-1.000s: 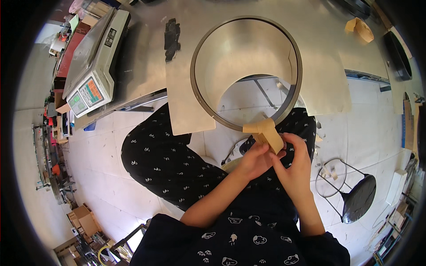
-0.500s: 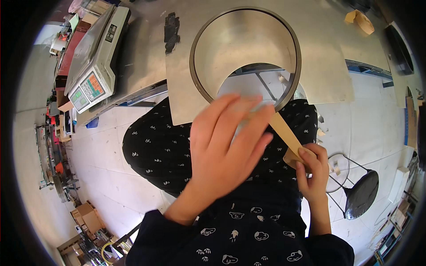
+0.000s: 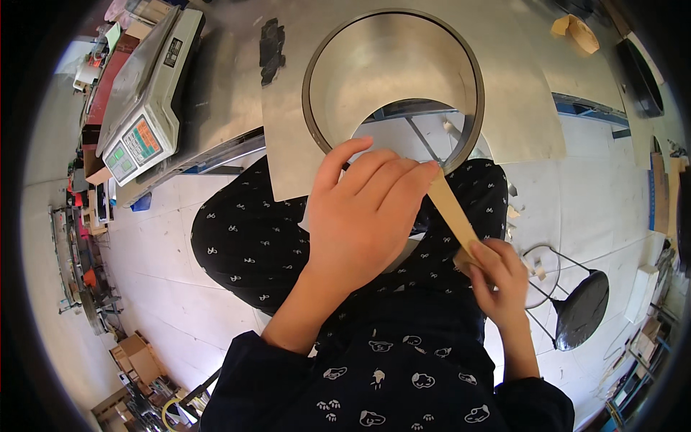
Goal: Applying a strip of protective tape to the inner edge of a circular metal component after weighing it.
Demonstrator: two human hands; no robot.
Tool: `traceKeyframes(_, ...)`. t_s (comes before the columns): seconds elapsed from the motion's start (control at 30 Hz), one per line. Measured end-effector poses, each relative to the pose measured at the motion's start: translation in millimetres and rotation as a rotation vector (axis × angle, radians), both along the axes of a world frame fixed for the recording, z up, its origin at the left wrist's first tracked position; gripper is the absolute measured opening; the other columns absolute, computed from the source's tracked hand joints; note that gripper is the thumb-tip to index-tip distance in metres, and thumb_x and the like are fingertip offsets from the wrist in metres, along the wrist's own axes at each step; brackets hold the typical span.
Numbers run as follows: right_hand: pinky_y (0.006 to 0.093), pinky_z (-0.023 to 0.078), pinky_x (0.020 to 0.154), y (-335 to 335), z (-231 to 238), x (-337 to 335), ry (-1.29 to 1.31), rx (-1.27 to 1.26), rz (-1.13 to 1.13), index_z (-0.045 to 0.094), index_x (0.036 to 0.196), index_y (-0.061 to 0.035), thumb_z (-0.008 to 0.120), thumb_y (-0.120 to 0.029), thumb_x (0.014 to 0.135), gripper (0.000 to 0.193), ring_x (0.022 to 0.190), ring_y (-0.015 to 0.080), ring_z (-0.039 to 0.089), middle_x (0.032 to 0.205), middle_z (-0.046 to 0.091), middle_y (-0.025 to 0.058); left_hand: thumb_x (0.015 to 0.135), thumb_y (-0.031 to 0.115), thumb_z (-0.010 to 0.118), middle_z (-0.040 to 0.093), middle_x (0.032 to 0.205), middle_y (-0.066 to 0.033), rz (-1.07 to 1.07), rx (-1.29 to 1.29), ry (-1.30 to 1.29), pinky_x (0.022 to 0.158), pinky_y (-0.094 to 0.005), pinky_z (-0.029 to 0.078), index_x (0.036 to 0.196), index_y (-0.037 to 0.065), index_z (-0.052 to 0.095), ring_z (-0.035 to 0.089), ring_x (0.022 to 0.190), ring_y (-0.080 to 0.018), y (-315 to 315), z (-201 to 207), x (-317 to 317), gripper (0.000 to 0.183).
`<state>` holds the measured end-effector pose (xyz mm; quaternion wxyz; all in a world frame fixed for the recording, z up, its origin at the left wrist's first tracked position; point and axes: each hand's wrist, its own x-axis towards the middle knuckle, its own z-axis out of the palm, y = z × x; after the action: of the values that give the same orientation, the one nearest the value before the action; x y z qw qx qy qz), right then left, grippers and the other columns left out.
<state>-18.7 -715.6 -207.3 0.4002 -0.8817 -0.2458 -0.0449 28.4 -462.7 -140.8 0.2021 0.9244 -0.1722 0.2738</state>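
A large metal ring [image 3: 471, 83] with a dark rim overhangs the near edge of the workbench, close to my lap. My left hand [image 3: 371, 209] is closed over the ring's near edge, fingertips at the rim where a strip of masking tape [image 3: 453, 212] meets it. Its little finger stands a bit raised, and its thumb is hidden underneath. From there the strip runs taut down to the right. My right hand [image 3: 504, 284] grips the tape roll [image 3: 464, 263] at the strip's other end; the fingers cover much of the roll.
A weighing scale [image 3: 147, 108] stands on the bench [image 3: 230, 50] at left. A dark patch [image 3: 272, 50] lies behind the sheet [image 3: 284, 137] under the ring. Far right are a curled tan tape piece [image 3: 576, 34] and a dark ring [image 3: 640, 75]. A black stool [image 3: 583, 309] stands at right.
My left hand has settled from a blurred motion onto the ring's near edge, its thumb now tucked out of sight. My right hand still holds the roll, and the strip stays stretched.
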Motion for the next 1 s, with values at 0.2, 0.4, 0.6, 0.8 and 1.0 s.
traceKeyframes(0.2, 0.0334, 0.054, 0.072, 7.4, 85.3, 31.2, -0.255, 0.087, -0.007, 0.068, 0.119, -0.0009, 0.072, 0.001, 0.075, 0.044, 0.084, 0.0302, 0.067, 0.099, 0.067, 0.0219, 0.081, 0.005, 0.074, 0.072, 0.092, -0.0018, -0.006, -0.031, -0.021, 0.097, -0.0407, 0.047, 0.102, 0.009, 0.073, 0.067, 0.089, -0.0214, 0.5, -3.4, -1.1, 0.021)
traceKeyframes(0.4, 0.0309, 0.048, 0.098, 42.4, 123.4, 74.0, -0.123, 0.099, -0.097, 0.064, 0.123, 0.0, 0.069, -0.004, 0.089, 0.034, 0.112, 0.0207, 0.063, 0.122, 0.066, 0.013, 0.08, 0.004, 0.074, 0.071, 0.092, -0.0016, -0.007, -0.04, 0.002, 0.098, -0.0414, 0.046, 0.102, 0.009, 0.071, 0.067, 0.089, -0.0213, -0.3, -4.4, -3.0, 0.022)
traceKeyframes(0.6, 0.0275, 0.049, 0.093, 73.2, 120.5, 107.0, -0.236, 0.136, -0.019, 0.066, 0.12, -0.0021, 0.072, -0.002, 0.088, 0.033, 0.106, 0.0173, 0.065, 0.116, 0.069, 0.0075, 0.081, 0.004, 0.073, 0.07, 0.091, -0.0023, -0.001, -0.065, -0.011, 0.102, -0.0439, 0.045, 0.101, 0.008, 0.07, 0.067, 0.09, -0.0217, -4.2, -5.2, -2.1, 0.021)
traceKeyframes(0.8, 0.0279, 0.052, 0.088, 84.4, 127.2, 118.6, -0.293, 0.032, 0.046, 0.066, 0.117, -0.0023, 0.073, -0.001, 0.086, 0.032, 0.1, 0.017, 0.067, 0.114, 0.069, 0.0074, 0.078, 0.007, 0.072, 0.064, 0.089, 0.001, 0.011, -0.061, -0.044, 0.104, -0.0451, 0.046, 0.099, 0.009, 0.07, 0.063, 0.091, -0.017, -1.9, -9.1, -0.7, 0.022)
traceKeyframes(1.0, 0.027, 0.052, 0.088, 77.8, 133.2, 110.7, -0.368, 0.023, 0.025, 0.066, 0.115, -0.0021, 0.074, -0.001, 0.086, 0.03, 0.1, 0.0162, 0.067, 0.114, 0.07, 0.0068, 0.079, 0.004, 0.074, 0.068, 0.092, -0.0046, -0.011, -0.098, -0.008, 0.104, -0.0478, 0.044, 0.098, 0.007, 0.068, 0.066, 0.09, -0.0238, -3.0, -7.4, -2.0, 0.02)
